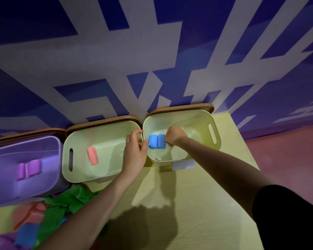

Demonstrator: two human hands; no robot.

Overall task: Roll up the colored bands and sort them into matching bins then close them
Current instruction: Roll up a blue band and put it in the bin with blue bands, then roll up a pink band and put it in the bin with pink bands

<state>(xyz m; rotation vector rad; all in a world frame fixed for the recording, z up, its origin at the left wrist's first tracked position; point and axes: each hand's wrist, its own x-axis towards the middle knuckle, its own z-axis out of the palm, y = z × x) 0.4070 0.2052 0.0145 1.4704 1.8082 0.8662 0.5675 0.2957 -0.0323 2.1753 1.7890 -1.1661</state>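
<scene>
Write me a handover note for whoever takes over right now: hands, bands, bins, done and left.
Right hand: curled inside the right bin, at two blue rolls; grip unclear.
Left hand: fingers on the rims between the middle bin and the right bin.
Done: one pink roll in the middle bin, two purple rolls in the purple bin.
Left: loose bands at front left to roll; all bins open, lids behind.

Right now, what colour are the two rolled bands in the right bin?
Blue, seen in the head view, the only one.
</scene>
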